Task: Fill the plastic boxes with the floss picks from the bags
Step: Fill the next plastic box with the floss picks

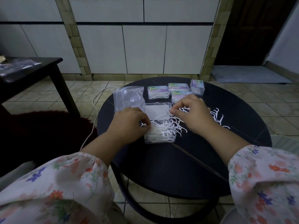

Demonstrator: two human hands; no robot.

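An open clear plastic box (168,139) lies in the middle of the round black table (186,167), its tray holding white floss picks and its lid (157,110) folded back. My left hand (129,122) pinches floss picks at the tray's left edge. My right hand (192,113) pinches picks from the loose pile of floss picks (217,118) spread to the right of the box. An empty clear bag (127,97) lies behind my left hand. Several closed filled boxes (159,92) stand at the table's far side.
A dark low table (32,73) with papers stands at the left. A white cable (95,109) runs over the tiled floor beside a dark red rug (48,126). White cabinets line the back wall. A grey mat (247,76) lies at the far right.
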